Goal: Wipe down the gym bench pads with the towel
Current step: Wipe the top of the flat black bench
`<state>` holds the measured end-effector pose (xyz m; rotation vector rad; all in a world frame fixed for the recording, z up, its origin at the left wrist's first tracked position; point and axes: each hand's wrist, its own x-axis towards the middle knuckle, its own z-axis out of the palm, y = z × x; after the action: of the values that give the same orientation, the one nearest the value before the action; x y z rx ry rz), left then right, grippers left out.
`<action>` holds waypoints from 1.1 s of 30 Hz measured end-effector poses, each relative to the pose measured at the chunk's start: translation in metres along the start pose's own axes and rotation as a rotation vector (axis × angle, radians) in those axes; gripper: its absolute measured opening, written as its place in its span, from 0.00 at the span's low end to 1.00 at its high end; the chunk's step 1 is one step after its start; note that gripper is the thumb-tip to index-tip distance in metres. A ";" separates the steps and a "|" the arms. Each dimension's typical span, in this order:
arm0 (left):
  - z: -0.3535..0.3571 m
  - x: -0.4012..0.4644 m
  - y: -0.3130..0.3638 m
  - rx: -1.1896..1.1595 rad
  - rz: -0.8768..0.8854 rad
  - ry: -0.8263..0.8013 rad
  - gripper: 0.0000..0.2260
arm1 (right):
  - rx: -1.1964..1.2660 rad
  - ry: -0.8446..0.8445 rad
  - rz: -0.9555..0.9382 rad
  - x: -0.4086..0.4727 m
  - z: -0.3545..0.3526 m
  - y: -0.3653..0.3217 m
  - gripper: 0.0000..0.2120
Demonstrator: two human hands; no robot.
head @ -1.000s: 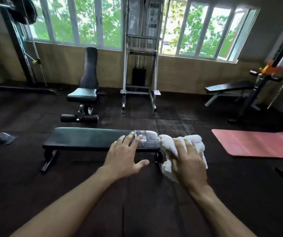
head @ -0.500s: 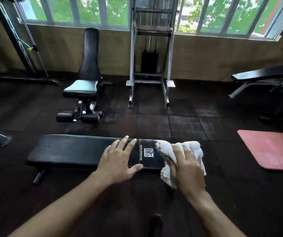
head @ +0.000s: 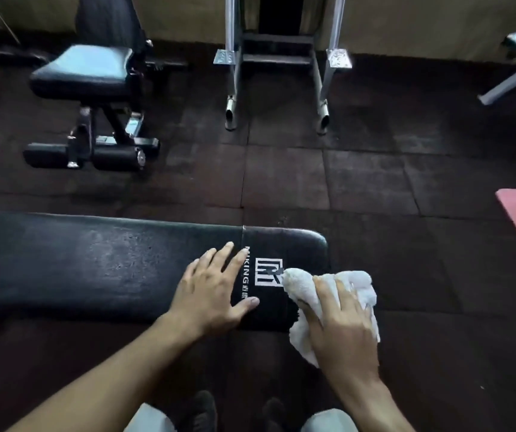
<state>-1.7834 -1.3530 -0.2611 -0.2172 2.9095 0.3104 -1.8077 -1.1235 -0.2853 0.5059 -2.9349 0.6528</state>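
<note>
The right hand [head: 343, 328] is closed over a bunched white towel [head: 300, 283], pressing it on the end of the bench [head: 94, 269], just right of the printed logo [head: 269, 272]. The left hand [head: 213, 291] lies flat beside it, fingers spread and holding nothing, seemingly bracing on the pad. The wipe looks barely begun: the towel sits at the near corner, and the long stretch of pad left of the left hand shows dull speckling with no sign of a pass. Beyond the hands stands a seat bench [head: 85, 70], whose pads likely remain too.
</note>
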 end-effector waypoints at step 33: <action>0.167 0.194 -0.006 -0.558 0.323 -0.280 0.14 | 0.158 -0.281 0.049 0.106 0.127 0.151 0.06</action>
<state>-1.9385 -1.3451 -0.4650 0.2047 2.5067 1.1063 -1.9604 -1.0808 -0.4433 0.5870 -3.1817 0.8930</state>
